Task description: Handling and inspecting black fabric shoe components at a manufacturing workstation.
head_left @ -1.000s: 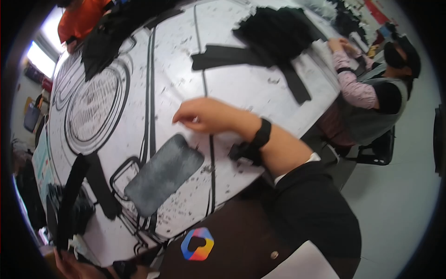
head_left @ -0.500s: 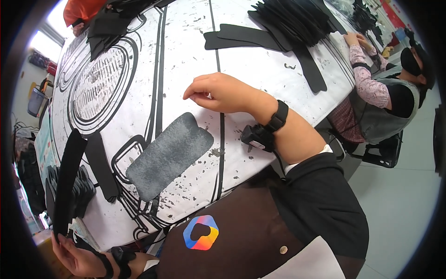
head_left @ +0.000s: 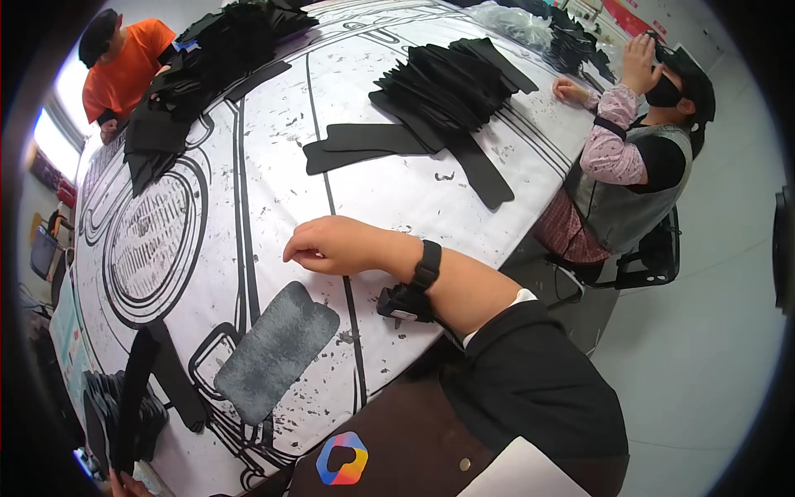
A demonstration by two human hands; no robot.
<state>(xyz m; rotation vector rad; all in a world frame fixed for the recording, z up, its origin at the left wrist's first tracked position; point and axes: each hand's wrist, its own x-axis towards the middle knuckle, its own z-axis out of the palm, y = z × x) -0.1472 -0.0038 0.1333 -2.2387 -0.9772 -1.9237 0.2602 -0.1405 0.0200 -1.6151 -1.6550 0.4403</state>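
My right hand (head_left: 331, 244) rests on the white printed table cover (head_left: 248, 166), fingers loosely bent and holding nothing. A black watch (head_left: 427, 265) is on that wrist, and a small black clip-like object (head_left: 403, 302) lies just under the forearm. A grey felt pad (head_left: 277, 350) lies flat below and left of the hand, not touching it. At the bottom left edge only a sliver of my left hand (head_left: 122, 484) shows, gripping the lower end of a long black strip (head_left: 137, 389) that stands up along the table's near corner.
A fan-shaped stack of black pieces (head_left: 451, 79) and flat black strips (head_left: 373, 141) lie farther out. More black piles (head_left: 207, 58) sit at the far left by a person in orange (head_left: 124, 62). A seated person in a grey vest (head_left: 638, 174) is at the right edge. Black pieces (head_left: 99, 406) are stacked at lower left.
The view has swung, so the table sits lower and more of the far side shows. My right hand stays resting in place. My left hand with the black strip has slipped toward the bottom edge.
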